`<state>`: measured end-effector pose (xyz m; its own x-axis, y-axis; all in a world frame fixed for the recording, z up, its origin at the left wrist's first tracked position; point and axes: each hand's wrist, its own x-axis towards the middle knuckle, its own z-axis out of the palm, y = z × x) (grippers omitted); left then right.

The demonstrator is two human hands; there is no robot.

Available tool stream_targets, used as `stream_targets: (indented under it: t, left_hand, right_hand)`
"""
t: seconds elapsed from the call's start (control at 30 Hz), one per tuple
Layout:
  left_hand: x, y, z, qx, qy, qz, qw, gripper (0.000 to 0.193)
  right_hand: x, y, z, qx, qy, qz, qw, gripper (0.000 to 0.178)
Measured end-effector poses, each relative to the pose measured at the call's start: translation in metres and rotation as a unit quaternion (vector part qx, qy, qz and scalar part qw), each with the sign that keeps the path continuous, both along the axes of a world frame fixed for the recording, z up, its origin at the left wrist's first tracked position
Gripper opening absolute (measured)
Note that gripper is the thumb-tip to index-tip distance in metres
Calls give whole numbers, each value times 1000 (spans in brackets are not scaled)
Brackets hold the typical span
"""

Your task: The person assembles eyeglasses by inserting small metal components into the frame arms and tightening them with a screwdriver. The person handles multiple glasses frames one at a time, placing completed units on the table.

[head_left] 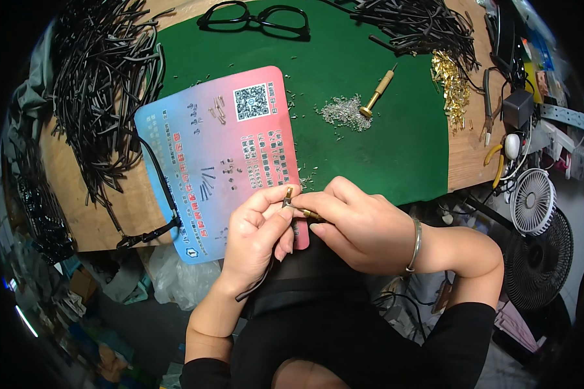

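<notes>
My left hand is closed around a black glasses temple, whose thin end hangs below the palm. A small gold metal piece sticks up between its thumb and forefinger. Pinched in my right hand is a slim brass screwdriver, its tip meeting the gold piece; most of its handle is hidden by the fingers. Both hands are over the near edge of a pink-and-blue printed mat. Tiny screws and pins lie in small groups on that mat.
Beyond lies a green mat with a heap of silver screws, another brass screwdriver and black glasses. Black temples pile at left, more at far right. Gold pieces, pliers and fans are right.
</notes>
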<state>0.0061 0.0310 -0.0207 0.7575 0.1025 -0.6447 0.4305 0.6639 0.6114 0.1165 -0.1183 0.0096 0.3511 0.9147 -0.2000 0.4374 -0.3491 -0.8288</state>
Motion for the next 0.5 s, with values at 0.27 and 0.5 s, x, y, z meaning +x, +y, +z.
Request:
stream_targets:
  t: [0.27,0.5]
  left_hand:
    - [-4,-5,3,108,5,-38,993,26]
    - [-47,-5,-15,644,-398,-386,527,37]
  right_hand:
    - [2,-10,-9,11,37,-46,998,35]
    - [14,-32,-18,-63,-72,-90,991,32]
